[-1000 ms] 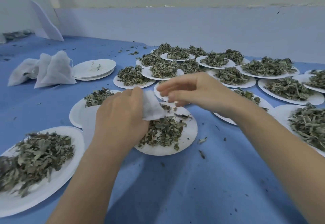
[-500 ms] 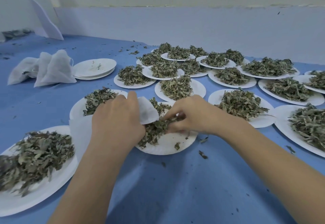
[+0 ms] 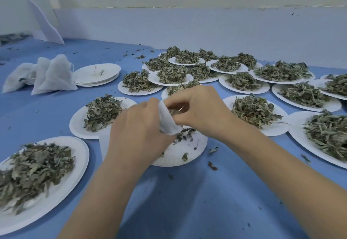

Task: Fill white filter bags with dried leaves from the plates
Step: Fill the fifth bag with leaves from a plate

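My left hand (image 3: 139, 131) holds a white filter bag (image 3: 167, 120) by its mouth, just above a white paper plate (image 3: 180, 152) in the middle. That plate carries only a few dried leaves (image 3: 185, 135) near its far side. My right hand (image 3: 199, 111) is closed on a pinch of leaves at the bag's mouth, fingertips against the opening. The lower part of the bag is hidden behind my left hand.
Several plates heaped with dried leaves surround the middle one: near left (image 3: 37, 165), left (image 3: 101, 113), right (image 3: 255, 111) and far right (image 3: 326, 135). Filled white bags (image 3: 54, 75) and a stack of empty plates (image 3: 97, 73) lie at the back left. Leaf crumbs dot the blue cloth (image 3: 187, 201).
My right hand gathered leaves from the middle plate and lifted them to the bag's mouth. The plate now holds far fewer leaves. My left hand kept hold of the bag.
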A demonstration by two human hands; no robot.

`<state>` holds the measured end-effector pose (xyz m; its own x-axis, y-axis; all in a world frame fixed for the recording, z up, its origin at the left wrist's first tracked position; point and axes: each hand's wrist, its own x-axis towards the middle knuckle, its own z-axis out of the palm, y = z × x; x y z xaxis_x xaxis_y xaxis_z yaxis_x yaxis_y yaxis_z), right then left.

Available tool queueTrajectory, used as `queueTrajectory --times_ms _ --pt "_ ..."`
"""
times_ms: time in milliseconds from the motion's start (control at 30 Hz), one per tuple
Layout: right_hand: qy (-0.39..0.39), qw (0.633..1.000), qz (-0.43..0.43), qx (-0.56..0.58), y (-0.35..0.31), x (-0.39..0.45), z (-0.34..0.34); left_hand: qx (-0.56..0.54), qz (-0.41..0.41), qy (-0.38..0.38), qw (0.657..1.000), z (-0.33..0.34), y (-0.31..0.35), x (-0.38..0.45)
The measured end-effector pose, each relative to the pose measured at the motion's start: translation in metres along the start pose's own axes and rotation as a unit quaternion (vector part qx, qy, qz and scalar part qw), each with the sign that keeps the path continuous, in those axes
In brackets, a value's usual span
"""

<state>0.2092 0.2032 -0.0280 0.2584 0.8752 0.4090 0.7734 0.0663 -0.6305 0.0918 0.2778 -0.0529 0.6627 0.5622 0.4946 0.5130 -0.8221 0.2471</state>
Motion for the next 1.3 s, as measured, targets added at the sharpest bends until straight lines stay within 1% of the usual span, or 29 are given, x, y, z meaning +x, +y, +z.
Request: queueTrajectory --times_ms 33,67,167,200,233,300,367,400,467,533,600,633,700,800,867,967,1000,1033,1067,1100,1133,1167,1200,1300 --pt "-0.010 0.999 0.023 0.045 0.000 0.000 0.001 0.003 0.003 0.003 1.000 0.000 0.000 0.000" --pt "-0.036 0.995 0.040 0.078 0.000 0.000 0.001 0.003 0.002 0.004 1.000 0.001 -0.001 0.000" --pt "-0.142 0.982 0.049 0.113 0.000 0.001 -0.007 -0.010 -0.022 0.009 1.000 0.002 -0.004 0.003" --pt "-0.155 0.980 0.048 0.118 0.000 0.001 -0.009 -0.008 -0.023 0.016 1.000 0.002 -0.005 0.003" --pt "-0.150 0.980 0.050 0.121 0.000 0.001 -0.012 -0.005 -0.017 0.027 0.999 0.002 -0.005 0.003" --pt "-0.108 0.985 0.059 0.121 0.000 0.000 -0.013 -0.005 -0.007 0.041 0.999 0.000 -0.003 0.002" --pt "-0.062 0.991 0.063 0.105 0.000 0.000 -0.008 -0.007 -0.002 0.034 0.999 -0.002 0.000 0.000" --pt "-0.052 0.992 0.063 0.094 -0.001 0.001 -0.005 -0.009 0.008 0.037 0.999 -0.002 0.001 0.000" --pt "-0.065 0.992 0.064 0.087 -0.002 0.002 0.000 -0.005 0.053 0.061 0.997 0.000 0.003 0.000" --pt "-0.117 0.987 0.070 0.080 -0.003 0.003 0.002 0.005 0.069 0.078 0.995 0.001 0.008 0.000" --pt "-0.160 0.981 0.069 0.082 -0.002 0.003 0.000 0.006 0.076 0.070 0.995 0.000 0.009 -0.001" --pt "-0.166 0.979 0.067 0.097 -0.002 0.003 -0.002 0.006 0.076 0.063 0.995 -0.002 0.008 -0.001" --pt "-0.153 0.978 0.063 0.123 -0.001 0.002 -0.009 0.013 0.070 0.050 0.996 -0.006 0.002 -0.001" --pt "-0.098 0.981 0.055 0.157 0.003 0.003 -0.021 0.019 0.041 0.021 0.999 -0.013 -0.008 -0.003" --pt "-0.067 0.974 0.073 0.206 0.006 0.004 -0.024 0.017 0.012 0.004 1.000 -0.015 -0.014 -0.002" --pt "-0.032 0.960 0.093 0.262 0.013 0.005 -0.022 0.025 -0.006 -0.005 1.000 -0.017 -0.020 -0.002" --pt "-0.020 0.961 0.102 0.257 0.016 0.006 -0.020 0.033 -0.011 -0.008 0.999 -0.017 -0.022 -0.002" --pt "-0.014 0.969 0.112 0.221 0.020 0.008 -0.017 0.042 -0.016 -0.009 0.999 -0.017 -0.025 -0.002" --pt "-0.020 0.983 0.114 0.145 0.024 0.010 -0.014 0.052 -0.024 -0.008 0.998 -0.018 -0.027 -0.002" --pt "-0.044 0.993 0.103 0.040 0.027 0.013 -0.010 0.061 -0.032 -0.003 0.998 -0.018 -0.029 -0.002" --pt "-0.085 0.991 0.086 -0.063 0.029 0.016 -0.005 0.068 -0.041 0.005 0.997 -0.019 -0.031 -0.002" --pt "-0.128 0.980 0.069 -0.135 0.030 0.018 0.001 0.072 -0.049 0.015 0.996 -0.020 -0.032 -0.003" --pt "-0.165 0.970 0.060 -0.170 0.031 0.021 0.007 0.073 -0.058 0.025 0.995 -0.021 -0.032 -0.003" --pt "-0.231 0.954 0.066 -0.181 0.027 0.023 0.021 0.070 -0.089 0.043 0.993 -0.023 -0.034 -0.002"
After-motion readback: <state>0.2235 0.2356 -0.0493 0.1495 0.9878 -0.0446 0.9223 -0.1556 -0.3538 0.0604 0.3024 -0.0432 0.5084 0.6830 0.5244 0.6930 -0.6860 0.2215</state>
